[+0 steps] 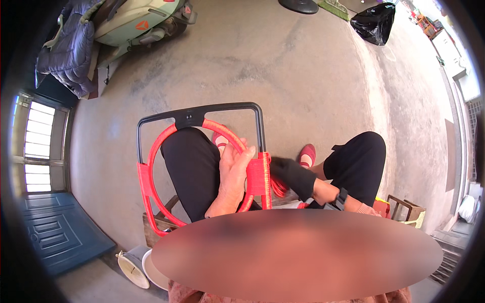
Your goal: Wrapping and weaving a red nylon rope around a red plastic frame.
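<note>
A black frame (222, 107) with rounded corners leans over my left thigh. Its inner ring (162, 143) and lower sides are wrapped in red cord. My bare left hand (233, 171) grips the ring near its right side, fingers curled over the red wrapping. Just right of the frame is my right hand (294, 178) in a black glove, close to the thickly wound right side (259, 174). A bunch of loose red cord (278, 188) shows beneath the glove, which appears closed on it. The gloved fingertips are dark and partly hidden. A blurred oval covers the lower middle.
Below the frame's left side sits a wooden piece (155, 227), near a pale bucket (132, 270). A scooter (134, 28) with a padded cover (68, 55) stands far left. A black bag (375, 24) and a green broom (333, 7) lie far right. A blue door (65, 227) is at left.
</note>
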`<action>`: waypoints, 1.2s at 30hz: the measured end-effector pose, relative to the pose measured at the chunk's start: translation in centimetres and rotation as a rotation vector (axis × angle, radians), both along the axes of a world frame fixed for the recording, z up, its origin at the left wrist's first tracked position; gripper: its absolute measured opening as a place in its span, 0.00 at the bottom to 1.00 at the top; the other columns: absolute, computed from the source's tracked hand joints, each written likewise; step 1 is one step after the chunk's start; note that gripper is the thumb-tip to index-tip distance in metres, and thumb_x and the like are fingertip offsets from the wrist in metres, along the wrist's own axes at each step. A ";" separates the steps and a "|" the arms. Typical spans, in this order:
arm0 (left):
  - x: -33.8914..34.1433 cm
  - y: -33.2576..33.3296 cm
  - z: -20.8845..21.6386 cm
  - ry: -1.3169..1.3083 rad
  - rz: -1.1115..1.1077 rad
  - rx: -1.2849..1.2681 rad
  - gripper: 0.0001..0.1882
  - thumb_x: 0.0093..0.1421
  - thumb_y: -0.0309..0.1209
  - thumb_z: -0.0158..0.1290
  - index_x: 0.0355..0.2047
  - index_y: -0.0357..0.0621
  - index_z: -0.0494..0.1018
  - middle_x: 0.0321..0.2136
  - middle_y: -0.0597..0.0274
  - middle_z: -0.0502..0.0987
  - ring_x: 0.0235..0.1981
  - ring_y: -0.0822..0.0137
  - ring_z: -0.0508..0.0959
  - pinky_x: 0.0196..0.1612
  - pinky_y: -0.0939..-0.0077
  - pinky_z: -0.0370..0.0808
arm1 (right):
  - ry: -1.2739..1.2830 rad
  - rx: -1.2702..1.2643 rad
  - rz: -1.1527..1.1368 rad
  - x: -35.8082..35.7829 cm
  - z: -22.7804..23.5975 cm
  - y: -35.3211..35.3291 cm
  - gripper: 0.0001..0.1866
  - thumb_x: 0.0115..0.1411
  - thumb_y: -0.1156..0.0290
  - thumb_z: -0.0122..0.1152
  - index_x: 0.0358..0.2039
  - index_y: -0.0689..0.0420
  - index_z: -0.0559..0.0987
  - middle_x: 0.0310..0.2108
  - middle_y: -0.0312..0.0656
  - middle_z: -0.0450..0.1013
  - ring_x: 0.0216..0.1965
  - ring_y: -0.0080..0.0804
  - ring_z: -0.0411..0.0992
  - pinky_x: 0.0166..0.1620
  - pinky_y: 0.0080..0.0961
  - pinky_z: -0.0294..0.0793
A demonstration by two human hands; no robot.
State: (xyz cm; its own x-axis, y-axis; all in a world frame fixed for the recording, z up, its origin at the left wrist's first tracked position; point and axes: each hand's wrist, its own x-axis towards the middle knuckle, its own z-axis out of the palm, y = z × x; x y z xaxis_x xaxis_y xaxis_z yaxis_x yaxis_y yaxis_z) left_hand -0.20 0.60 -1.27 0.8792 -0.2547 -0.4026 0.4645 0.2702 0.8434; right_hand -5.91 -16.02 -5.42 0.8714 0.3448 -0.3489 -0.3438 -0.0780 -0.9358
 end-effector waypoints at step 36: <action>0.2 0.3 -0.4 0.097 -0.004 -0.353 0.13 0.58 0.19 0.50 0.44 0.38 0.71 0.38 0.60 0.77 0.38 0.67 0.78 0.43 0.73 0.76 | -0.062 -0.009 -0.586 3.3 3.9 -2.0 0.12 0.60 0.64 0.57 0.38 0.58 0.77 0.29 0.37 0.75 0.27 0.25 0.75 0.32 0.19 0.71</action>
State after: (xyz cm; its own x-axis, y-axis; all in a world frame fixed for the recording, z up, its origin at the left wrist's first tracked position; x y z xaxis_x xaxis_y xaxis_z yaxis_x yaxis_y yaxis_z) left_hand -0.02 0.86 -1.72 0.8400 -0.3962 -0.3706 0.5393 0.5344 0.6509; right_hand -2.57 -17.97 -1.51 0.9344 -0.2035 -0.2922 -0.2770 0.1005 -0.9556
